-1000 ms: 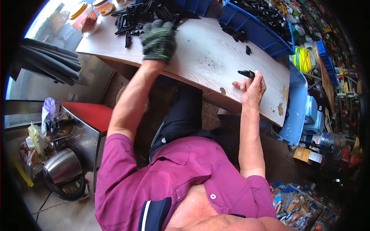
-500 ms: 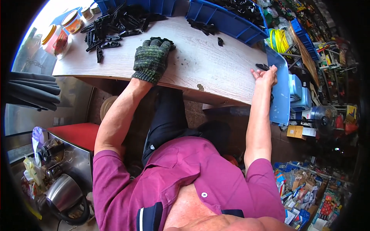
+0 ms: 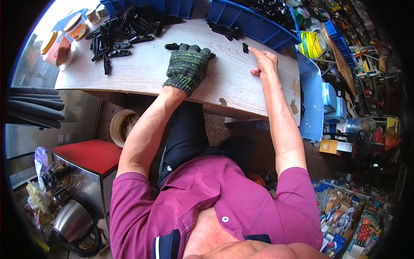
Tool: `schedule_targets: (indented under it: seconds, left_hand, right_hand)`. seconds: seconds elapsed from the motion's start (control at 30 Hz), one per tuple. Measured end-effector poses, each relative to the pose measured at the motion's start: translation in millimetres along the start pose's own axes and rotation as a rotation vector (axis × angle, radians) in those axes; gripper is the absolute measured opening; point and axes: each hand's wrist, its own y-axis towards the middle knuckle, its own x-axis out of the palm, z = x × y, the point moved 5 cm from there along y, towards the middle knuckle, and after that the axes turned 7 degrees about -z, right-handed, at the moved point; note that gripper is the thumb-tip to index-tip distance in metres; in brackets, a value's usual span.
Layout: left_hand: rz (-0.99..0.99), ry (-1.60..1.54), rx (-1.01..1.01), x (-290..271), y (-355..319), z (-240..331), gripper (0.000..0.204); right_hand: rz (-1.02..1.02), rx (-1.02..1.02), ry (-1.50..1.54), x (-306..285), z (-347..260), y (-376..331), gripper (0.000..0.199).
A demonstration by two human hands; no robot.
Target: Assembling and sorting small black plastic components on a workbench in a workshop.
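Observation:
My left hand [image 3: 189, 67], in a dark green and black knitted glove, is closed over a black plastic part on the table. One end of a black plastic part [image 3: 172, 46] sticks out beyond its fingers; the rest is hidden under the glove. My bare right hand [image 3: 266, 64] has its index finger stretched out, the tip beside a small black piece [image 3: 245, 48]. Its other fingers are loosely bent, with nothing visible in them. To the left lies a heap of long black plastic parts [image 3: 129, 28]; a smaller cluster [image 3: 225, 31] lies before the far bin.
Blue bins [image 3: 254, 26] line the far side of the pale wooden table [image 3: 142, 69]. A light blue bin [image 3: 311, 103] stands against its right edge. Lidded jars [image 3: 58, 49] are at the left. Yellow cable [image 3: 312, 43] hangs coiled beyond the right corner.
My right hand has left the light blue bin, where a black part was at its fingers, and moved left to the small black piece. My gloved left hand has shifted right and slightly nearer.

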Motion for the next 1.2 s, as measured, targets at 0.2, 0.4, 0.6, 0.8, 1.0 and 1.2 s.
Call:
schedule_targets:
  seconds: [0.2, 0.4, 0.6, 0.8, 1.0, 1.2]
  left_hand:
    - [0.207, -0.104, 0.034, -7, -5, 2, 0.028]
    - [0.287, -0.233, 0.074, -12, -18, 22, 0.033]
    - [0.172, -0.328, -0.041, -3, -14, 44, 0.034]
    - [0.115, -0.366, -0.073, 5, -13, 41, 0.020]
    - [0.148, -0.373, -0.022, -2, -23, 47, 0.018]
    - [0.288, -0.115, -0.117, -18, -23, 22, 0.027]
  right_hand:
    - [-0.019, -0.122, -0.421, 21, -25, -7, 0.045]
    - [-0.061, -0.077, -0.112, 19, -9, -6, 0.040]
    - [-0.439, -0.206, 0.308, 53, 11, -71, 0.022]
    - [-0.508, -0.322, 0.340, 60, 10, -95, 0.022]
    - [-0.505, -0.303, 0.317, 59, 16, -99, 0.028]
    - [-0.460, -0.328, 0.411, 59, 21, -100, 0.031]
